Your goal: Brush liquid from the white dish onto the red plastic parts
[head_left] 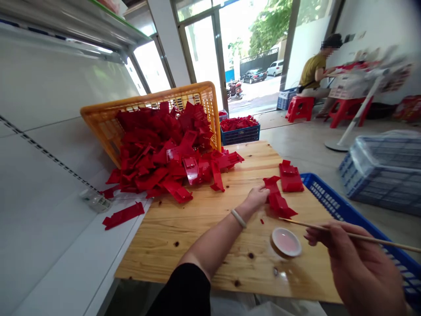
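My left hand (257, 197), with a pale bangle at the wrist, is closed on the near end of a red plastic piece (278, 201) over the wooden table. Between the fingers of my right hand (357, 259) is a thin wooden stick (315, 227). Its tip points left, close to the lower end of that red piece; whether they touch I cannot tell. Below the tip stands a small white dish (286, 242) of pinkish, clear-looking liquid. Another red piece, or a small stack (291, 176), lies just beyond my left hand. A tiny red scrap (262, 221) rests on the wood.
A tipped orange basket (148, 98) spills a heap of red pieces (164, 153) onto the wooden table (197, 228). A blue basket (329, 202) borders the table's right side. Farther off are a blue crate (241, 135), a white stand (358, 109) and a seated person (312, 72).
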The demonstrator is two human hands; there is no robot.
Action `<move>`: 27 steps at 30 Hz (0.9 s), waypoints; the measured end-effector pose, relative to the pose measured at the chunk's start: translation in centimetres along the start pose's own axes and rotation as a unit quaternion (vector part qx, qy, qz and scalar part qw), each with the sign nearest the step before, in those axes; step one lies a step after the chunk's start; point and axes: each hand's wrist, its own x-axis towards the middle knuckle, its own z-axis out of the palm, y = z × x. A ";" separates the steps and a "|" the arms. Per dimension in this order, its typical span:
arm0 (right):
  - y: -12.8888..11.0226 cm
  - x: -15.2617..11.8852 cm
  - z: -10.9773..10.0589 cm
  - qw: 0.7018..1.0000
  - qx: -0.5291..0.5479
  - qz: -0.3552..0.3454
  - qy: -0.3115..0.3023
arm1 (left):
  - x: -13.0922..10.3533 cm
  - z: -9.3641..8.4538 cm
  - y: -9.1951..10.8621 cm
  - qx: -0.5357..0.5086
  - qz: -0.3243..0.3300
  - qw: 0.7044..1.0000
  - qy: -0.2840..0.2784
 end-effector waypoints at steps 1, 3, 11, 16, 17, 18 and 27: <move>0.0 0.1 -0.6 1.000 -0.013 0.001 0.004 | 0.4 -0.7 0.2 0.037 0.021 0.999 0.033; 0.4 0.4 -1.9 0.999 -0.052 0.008 0.009 | 1.0 -3.1 0.9 0.106 0.071 0.984 0.121; 4.8 0.6 -4.0 0.968 -0.233 0.023 -0.086 | 2.5 -15.1 2.3 0.245 0.118 0.891 0.363; 6.4 0.8 -3.4 0.952 -0.285 0.011 -0.108 | 1.4 -18.8 2.5 0.266 0.124 0.904 0.311; 6.4 0.9 -3.3 0.950 -0.294 0.005 -0.109 | 0.4 -19.4 2.6 0.268 0.129 0.908 0.295; 6.3 1.0 -3.3 0.947 -0.301 0.000 -0.111 | -0.8 -20.0 2.6 0.269 0.134 0.914 0.273; 5.5 1.4 -4.0 0.937 -0.321 -0.013 -0.139 | -10.9 -21.7 -2.0 0.312 0.083 0.946 0.025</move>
